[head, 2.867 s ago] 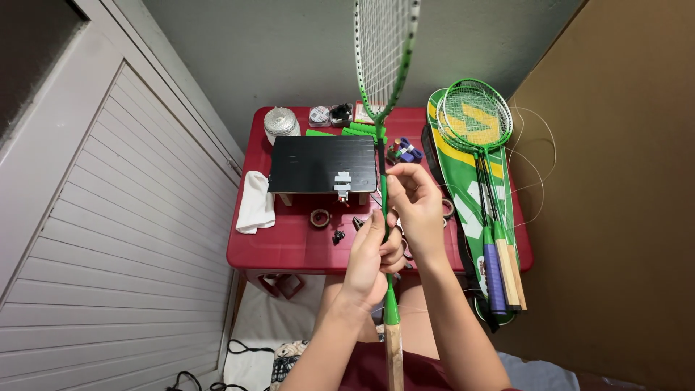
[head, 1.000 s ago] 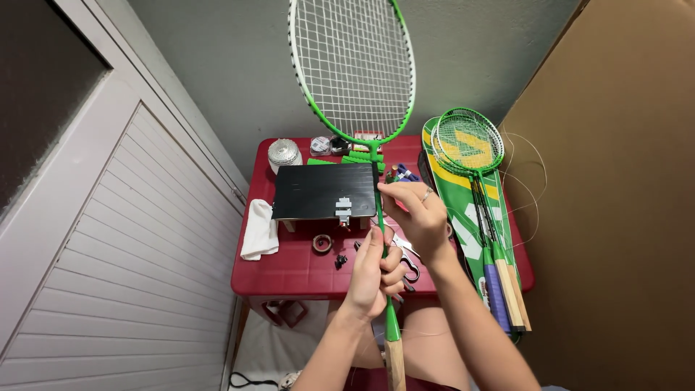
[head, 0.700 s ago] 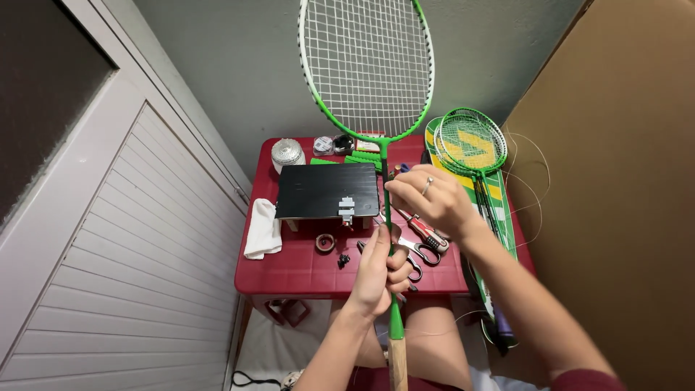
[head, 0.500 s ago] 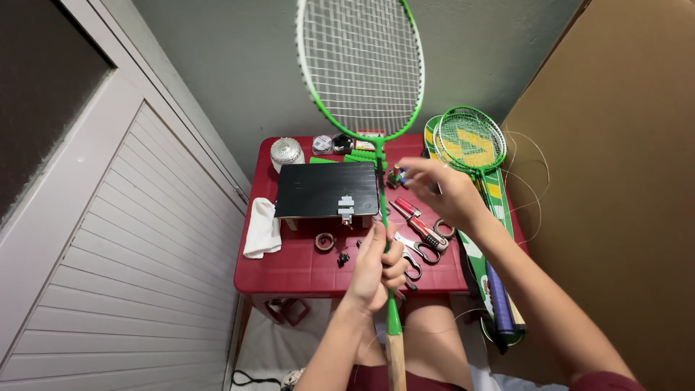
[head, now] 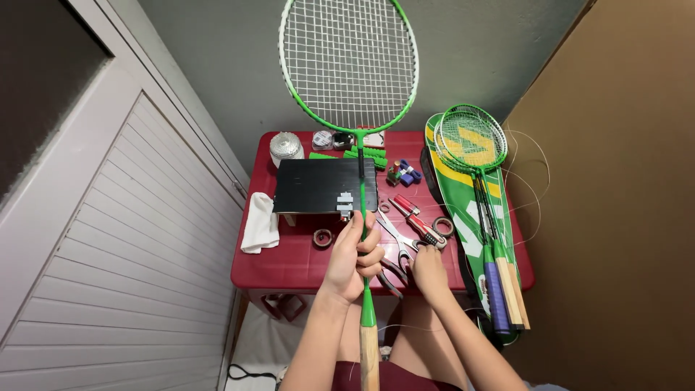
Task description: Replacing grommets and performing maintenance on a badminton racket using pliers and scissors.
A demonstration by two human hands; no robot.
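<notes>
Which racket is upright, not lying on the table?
The green badminton racket gripped by the left hand stands upright, strung head raised above the red table. The other rackets lie flat on a green cover at the table's right side.

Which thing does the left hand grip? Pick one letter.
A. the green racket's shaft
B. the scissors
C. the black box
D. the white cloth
A: the left hand is closed around the shaft of the upright green racket; the right hand rests by the scissors.
</notes>
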